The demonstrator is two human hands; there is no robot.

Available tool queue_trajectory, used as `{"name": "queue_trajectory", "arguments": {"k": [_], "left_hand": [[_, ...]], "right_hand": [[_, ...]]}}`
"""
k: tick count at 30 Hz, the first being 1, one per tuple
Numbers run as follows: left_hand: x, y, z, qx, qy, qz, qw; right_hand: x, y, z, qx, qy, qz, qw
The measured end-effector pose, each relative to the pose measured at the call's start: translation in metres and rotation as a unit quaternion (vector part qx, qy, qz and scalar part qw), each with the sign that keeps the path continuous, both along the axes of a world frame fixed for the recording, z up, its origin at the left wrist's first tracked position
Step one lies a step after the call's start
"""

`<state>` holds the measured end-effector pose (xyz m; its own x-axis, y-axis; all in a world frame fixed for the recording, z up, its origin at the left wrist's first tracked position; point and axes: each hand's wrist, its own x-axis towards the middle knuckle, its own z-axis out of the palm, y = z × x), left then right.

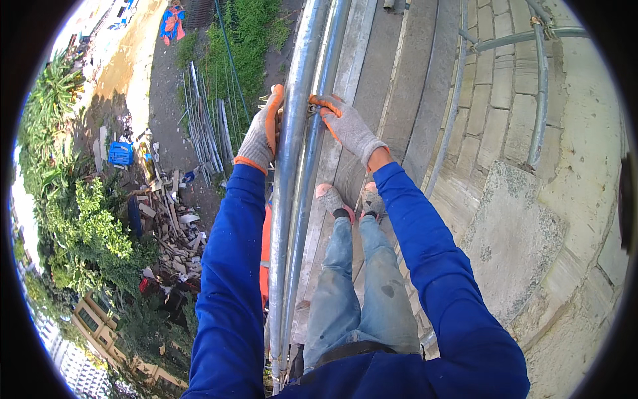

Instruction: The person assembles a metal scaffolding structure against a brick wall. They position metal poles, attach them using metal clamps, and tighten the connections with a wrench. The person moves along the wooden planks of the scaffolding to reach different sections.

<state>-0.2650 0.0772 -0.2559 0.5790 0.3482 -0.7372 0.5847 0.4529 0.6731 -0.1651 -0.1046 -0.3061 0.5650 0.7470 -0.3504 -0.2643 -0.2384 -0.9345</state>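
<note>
Sleeves (229, 279), both blue, reach to two shiny pipes (287, 166). The right hand (349, 126) pinches a small metal bit (314, 108) at the pipes. The left hand (258, 137) is on their other side; its grip cannot be told. Feet (330, 199) stand on planks (375, 73); green bushes (93, 223) are far below.

Block wall (505, 80) right | plank walkway (417, 73) underfoot | sunlit greenery (93, 223) left | building (100, 322), apparently, lower left

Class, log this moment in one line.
Grey-orange gloved left hand: just left of two round silver metal pipes | similarly gloved right hand: at their right side
</note>
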Motion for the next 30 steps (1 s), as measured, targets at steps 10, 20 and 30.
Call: {"name": "queue_trajectory", "arguments": {"k": [10,20,30], "left_hand": [[0.028,0.027,-0.011,0.006,0.115,-0.109,0.987],[-0.004,0.039,-0.086,-0.183,-0.049,0.075,0.979],[-0.005,0.003,0.015,0.115,0.045,0.034,0.992]], "right_hand": [[-0.005,0.020,0.038,-0.206,-0.251,0.087,0.942],[0.007,0.028,0.041,-0.199,-0.511,0.134,0.825],[0.031,0.048,0.066,-0.290,-0.485,0.295,0.771]]}}
